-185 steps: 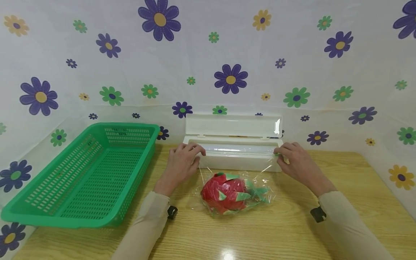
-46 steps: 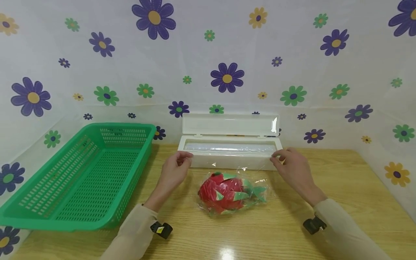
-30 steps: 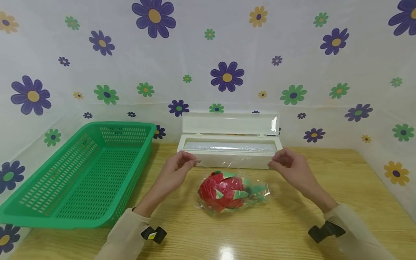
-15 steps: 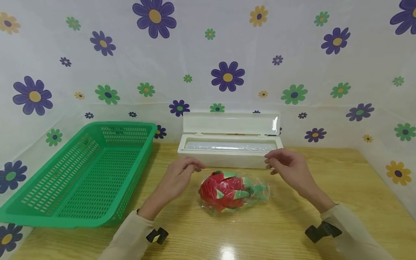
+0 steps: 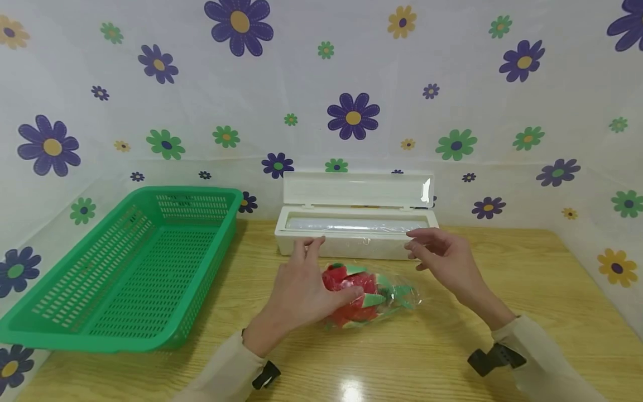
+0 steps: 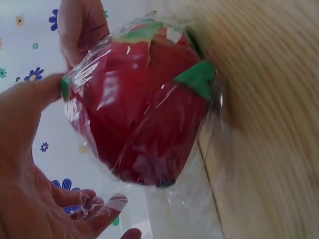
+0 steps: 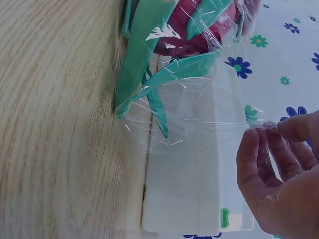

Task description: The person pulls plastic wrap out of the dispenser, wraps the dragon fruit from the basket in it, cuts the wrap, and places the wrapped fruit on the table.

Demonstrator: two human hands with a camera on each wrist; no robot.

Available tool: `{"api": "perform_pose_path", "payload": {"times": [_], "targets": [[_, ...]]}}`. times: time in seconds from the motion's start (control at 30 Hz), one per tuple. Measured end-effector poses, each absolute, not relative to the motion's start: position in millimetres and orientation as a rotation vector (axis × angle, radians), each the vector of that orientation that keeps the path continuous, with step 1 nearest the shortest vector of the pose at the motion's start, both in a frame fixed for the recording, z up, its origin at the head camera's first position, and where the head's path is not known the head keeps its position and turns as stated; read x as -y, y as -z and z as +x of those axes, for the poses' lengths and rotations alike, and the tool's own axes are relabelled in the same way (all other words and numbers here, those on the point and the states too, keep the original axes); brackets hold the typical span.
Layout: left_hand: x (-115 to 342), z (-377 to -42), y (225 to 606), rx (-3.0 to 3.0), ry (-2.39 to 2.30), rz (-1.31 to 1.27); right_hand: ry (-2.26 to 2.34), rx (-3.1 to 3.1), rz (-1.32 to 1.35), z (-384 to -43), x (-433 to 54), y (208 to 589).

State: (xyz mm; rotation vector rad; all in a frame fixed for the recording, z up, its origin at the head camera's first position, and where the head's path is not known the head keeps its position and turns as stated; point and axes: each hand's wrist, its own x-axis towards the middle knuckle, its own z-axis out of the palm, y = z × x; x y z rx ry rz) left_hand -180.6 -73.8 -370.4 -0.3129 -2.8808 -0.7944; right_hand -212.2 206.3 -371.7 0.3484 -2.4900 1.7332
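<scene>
A red dragon fruit with green tips (image 5: 370, 283), wrapped in clear plastic wrap, lies on the wooden table. Over its left end reaches my left hand (image 5: 300, 293), thumb laid across the top and fingers spread behind it. The left wrist view shows wrap clinging to those fingertips, close to the fruit (image 6: 134, 109). Right of the fruit, my right hand (image 5: 449, 261) pinches an edge of the wrap between thumb and fingertips. In the right wrist view the stretched plastic wrap (image 7: 192, 117) runs from the fruit's green stem end to that pinch (image 7: 281, 164).
Behind the fruit stands a white wrap dispenser box (image 5: 346, 245) with its lid (image 5: 351, 188) raised and a roll of wrap (image 5: 341, 224) inside. To the left is a green perforated basket (image 5: 100, 343). A flower-printed sheet (image 5: 301, 84) hangs behind the table.
Both hands have come away from the box, where they held the wrap stretched up from the fruit. The left hand has moved right and onto the fruit; the right has shifted slightly inward.
</scene>
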Motion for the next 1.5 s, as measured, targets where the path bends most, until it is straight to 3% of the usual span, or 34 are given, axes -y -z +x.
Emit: {"api": "perform_pose_path", "payload": {"times": [0.3,0.87,1.3,1.5], "targets": [[61.9,-177.4,376.3,2.806,1.143,-0.192,-1.595,2.444,0.396,-203.9,-198.8,370.4],[62.2,-175.8,381.4,2.701,1.241,-0.23,-1.452,2.572,0.838,-168.2,-173.8,395.4],[62.2,-172.6,376.6,2.707,1.24,-0.235,-1.42,2.581,0.737,-171.9,-167.7,403.8],[66.6,-175.5,372.1,2.76,1.237,-0.286,-1.437,2.71,0.816,-175.1,-176.1,387.4]]}}
